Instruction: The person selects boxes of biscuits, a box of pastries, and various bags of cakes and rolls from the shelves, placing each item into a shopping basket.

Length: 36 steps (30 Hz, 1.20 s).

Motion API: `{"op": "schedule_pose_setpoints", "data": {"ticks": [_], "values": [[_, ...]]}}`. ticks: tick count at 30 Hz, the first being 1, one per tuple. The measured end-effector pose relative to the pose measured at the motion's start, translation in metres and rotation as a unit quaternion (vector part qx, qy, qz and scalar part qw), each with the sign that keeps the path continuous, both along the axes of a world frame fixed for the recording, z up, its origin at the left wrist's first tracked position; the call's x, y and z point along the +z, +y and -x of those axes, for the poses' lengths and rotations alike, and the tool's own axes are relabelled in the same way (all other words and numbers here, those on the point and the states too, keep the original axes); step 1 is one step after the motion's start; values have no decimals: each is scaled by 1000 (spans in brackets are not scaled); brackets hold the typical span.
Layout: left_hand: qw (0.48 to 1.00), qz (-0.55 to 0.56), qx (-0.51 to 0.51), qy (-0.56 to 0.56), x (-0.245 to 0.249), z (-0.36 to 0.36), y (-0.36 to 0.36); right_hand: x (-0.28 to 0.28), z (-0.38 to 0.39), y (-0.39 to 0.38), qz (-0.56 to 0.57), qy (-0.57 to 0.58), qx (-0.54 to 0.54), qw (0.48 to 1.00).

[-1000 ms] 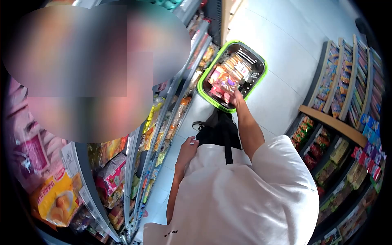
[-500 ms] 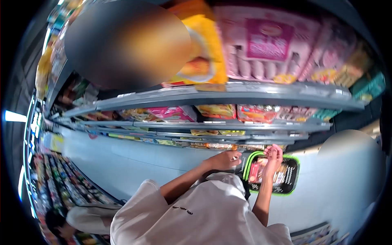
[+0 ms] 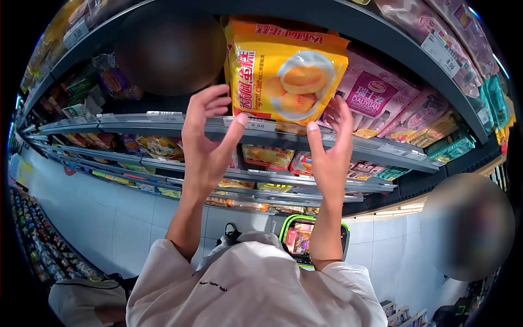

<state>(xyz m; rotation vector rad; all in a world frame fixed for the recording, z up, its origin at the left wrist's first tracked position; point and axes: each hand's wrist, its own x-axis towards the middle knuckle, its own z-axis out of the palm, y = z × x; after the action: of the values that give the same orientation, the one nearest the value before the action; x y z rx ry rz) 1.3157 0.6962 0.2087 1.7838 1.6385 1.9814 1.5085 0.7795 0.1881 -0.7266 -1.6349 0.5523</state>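
A yellow bag of cakes point(image 3: 261, 71) with a bowl of cakes pictured on it stands at the front of a grey shelf point(image 3: 373, 146). My left hand point(image 3: 204, 131) is raised at its lower left edge, fingers spread and thumb tip near the bag's bottom corner. At the lower right corner is my right hand point(image 3: 330, 150), fingers apart, its thumb just below the bag's edge. Both hands are open, on either side of the bag. Right beside it sits a pink and purple snack pack point(image 3: 373, 98).
Below my right forearm is a black basket with a green rim point(image 3: 346, 234), with packaged food point(image 3: 299, 238) inside. Lower shelves carry more bags. An upper shelf edge point(image 3: 392, 41) arches overhead. A person in light clothing point(image 3: 87, 302) is at the lower left.
Both hands have risen from near the basket to the sides of the yellow bag, and their fingers have spread. The view has shifted, bringing the bag to the centre.
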Motion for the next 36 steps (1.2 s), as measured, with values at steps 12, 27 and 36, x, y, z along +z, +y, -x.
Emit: {"op": "schedule_pose_setpoints", "data": {"ticks": [12, 27, 36], "values": [[988, 47, -115, -94, 0, 12, 37, 10, 24, 3, 74, 30, 50, 996], [987, -63, -112, 99, -36, 3, 16, -10, -17, 22, -91, -9, 191, 977], [959, -205, -29, 193, 10, -15, -7, 2, -20, -12, -51, 144, 218, 964]]}}
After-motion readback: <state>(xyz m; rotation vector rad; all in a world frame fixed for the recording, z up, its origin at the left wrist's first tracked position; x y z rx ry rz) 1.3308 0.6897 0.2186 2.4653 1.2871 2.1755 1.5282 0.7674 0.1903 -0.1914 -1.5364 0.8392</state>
